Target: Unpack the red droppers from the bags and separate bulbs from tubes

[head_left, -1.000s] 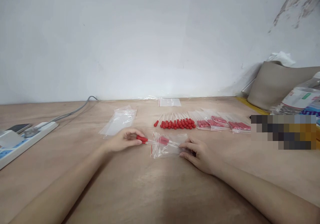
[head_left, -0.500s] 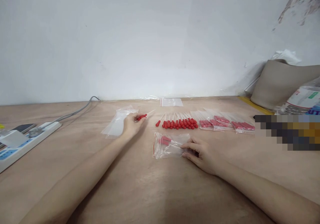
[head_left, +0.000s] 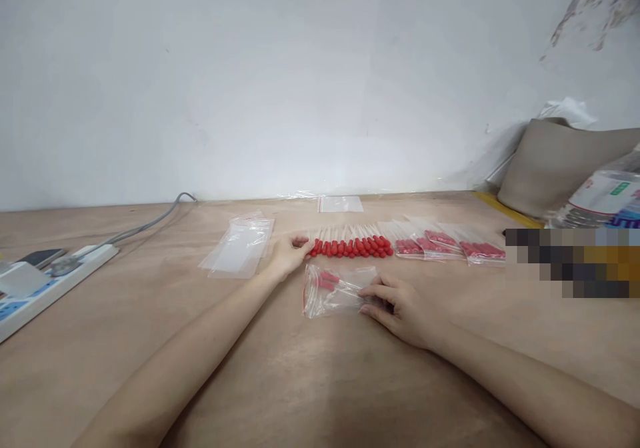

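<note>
My left hand [head_left: 291, 253] reaches forward to the left end of a row of red-bulb droppers [head_left: 353, 247] lying on the wooden table [head_left: 300, 381]. Its fingers are curled and pinched at the leftmost dropper's red bulb. My right hand [head_left: 400, 308] rests on the table and grips the right end of a clear zip bag [head_left: 336, 290]. The bag lies flat with its mouth to the left and has a few red-bulb droppers inside.
A stack of empty clear bags [head_left: 240, 247] lies left of my left hand. Filled bags of droppers [head_left: 450, 245] sit right of the row. A power strip [head_left: 55, 278], its cable and a phone [head_left: 37, 256] are far left. A beige bag [head_left: 560, 161] and a bottle [head_left: 600, 198] stand at right.
My left hand drew a dropper away from the bag's mouth, swung up and left with it, then came to the left end of the row. My right hand stayed on the bag.
</note>
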A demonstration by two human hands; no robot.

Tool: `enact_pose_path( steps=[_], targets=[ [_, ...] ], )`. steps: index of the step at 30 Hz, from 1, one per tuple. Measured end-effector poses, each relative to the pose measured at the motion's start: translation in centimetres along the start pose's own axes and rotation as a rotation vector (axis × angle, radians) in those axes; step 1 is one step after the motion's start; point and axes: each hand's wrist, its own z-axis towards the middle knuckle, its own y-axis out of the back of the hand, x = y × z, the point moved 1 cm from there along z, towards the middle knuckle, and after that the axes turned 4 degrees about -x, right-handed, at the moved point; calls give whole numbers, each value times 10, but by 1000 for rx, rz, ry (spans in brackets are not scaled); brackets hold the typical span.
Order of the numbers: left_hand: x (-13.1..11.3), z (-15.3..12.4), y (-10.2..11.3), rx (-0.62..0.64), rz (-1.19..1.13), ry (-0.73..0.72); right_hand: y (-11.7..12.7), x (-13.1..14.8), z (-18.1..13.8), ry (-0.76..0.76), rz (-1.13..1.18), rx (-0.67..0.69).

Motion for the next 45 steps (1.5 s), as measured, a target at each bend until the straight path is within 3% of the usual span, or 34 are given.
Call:
enact_pose_path(
  steps=[9, 13, 16, 19, 22, 30, 38, 42, 45],
  targets=[
    [-3, -5, 4, 0, 115, -127, 0, 0, 0, -3, 7, 8],
    [-1, -20, 16, -123, 160, -190, 0, 0, -1, -4, 15, 15],
    [-2, -47, 29, -213, 235, -354, 0, 0, -2, -11, -2, -11],
    [-6, -77, 37, -35, 302, -544, 2, 1, -1, -43, -50, -35],
    [-11, -95, 37, 155, 312, -619, 3, 1, 0, -61, -62, 6],
    [-11, -85, 29, 292, 391, -568, 6, -4, 5, -43, 83, 96],
    [-22, -91, 25, 391, 376, -628, 6, -1, 4, -19, 95, 59],
    [-17, -87, 28, 394, 220, -472, 6, 0, 2, -14, 61, 22],
    [-16, -74, 45, 441, 47, -314, 6, 0, 2, -11, 43, 16]
  ],
)
